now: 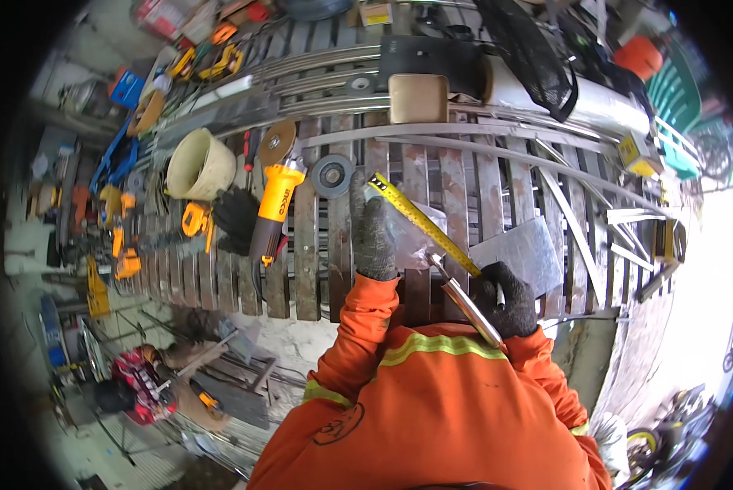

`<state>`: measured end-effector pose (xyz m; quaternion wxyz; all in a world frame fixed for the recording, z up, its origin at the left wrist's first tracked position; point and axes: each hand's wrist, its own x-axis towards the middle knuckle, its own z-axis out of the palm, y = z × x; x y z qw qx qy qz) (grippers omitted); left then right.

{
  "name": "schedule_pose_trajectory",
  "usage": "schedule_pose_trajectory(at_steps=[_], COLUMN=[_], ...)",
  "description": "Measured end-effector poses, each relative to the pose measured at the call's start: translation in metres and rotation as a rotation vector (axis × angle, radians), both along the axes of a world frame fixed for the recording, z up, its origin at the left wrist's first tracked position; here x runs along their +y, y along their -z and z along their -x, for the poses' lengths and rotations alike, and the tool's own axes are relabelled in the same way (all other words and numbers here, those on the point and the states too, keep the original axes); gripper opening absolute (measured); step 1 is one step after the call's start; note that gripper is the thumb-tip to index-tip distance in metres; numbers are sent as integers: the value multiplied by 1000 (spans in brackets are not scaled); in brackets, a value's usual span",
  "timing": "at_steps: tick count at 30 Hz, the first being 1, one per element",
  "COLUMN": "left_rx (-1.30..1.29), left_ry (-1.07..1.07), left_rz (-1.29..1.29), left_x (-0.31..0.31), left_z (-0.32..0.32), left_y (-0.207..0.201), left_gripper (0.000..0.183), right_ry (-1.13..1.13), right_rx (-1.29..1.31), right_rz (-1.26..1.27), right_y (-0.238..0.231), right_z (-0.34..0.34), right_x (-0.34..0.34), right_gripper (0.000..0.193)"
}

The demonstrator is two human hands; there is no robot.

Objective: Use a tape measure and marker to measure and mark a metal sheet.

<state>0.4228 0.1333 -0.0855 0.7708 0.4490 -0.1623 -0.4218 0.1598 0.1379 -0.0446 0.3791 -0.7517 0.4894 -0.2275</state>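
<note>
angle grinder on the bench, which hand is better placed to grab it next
Probably the left hand: it is nearer the angle grinder, which lies to its left. The right hand is farther away and holds the lower end of the tape measure.

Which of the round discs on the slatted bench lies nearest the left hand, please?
The grey abrasive disc, loose on the brown slats, up-left of the dark-gloved left hand; the brown disc, fitted to the yellow angle grinder, sits farther left.

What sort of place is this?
Probably a metalworking shop: a yellow grinder and long metal bars lie on a slatted bench, with an extended tape measure above it.
</note>
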Motion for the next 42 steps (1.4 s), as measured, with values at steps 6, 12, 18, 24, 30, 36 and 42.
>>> schedule_pose_trajectory(at_steps=[6, 12, 18, 24, 30, 36, 42], left_rx=[47, -433, 284, -1348, 117, -20, 319], left_ry=[-20, 284, 41, 218, 53, 88, 36], left_rz=[71, -3, 84, -320, 69, 78, 127], left_x=[-8, -8, -18, -2, -6, -3, -10], left_z=[-1, -28, -21, -57, -33, -26, -17], left_y=[27, 137, 126, 161, 150, 124, 102], left_gripper=[82, 73, 42, 46, 47, 52, 58], right_ry=[-14, -9, 8, -17, -29, -35, -35], right_rx=[-40, -19, 37, -14, 0, 23, 11], right_rz=[-94, -25, -67, -92, -106, -107, -108], right_y=[9, 4, 15, 13, 16, 13, 21], right_z=[5, 0, 6, 1, 3, 3, 5], right_x=[-1, -1, -3, -5, -6, -6, -5], right_gripper=[31, 9, 13, 17, 17, 17, 21])
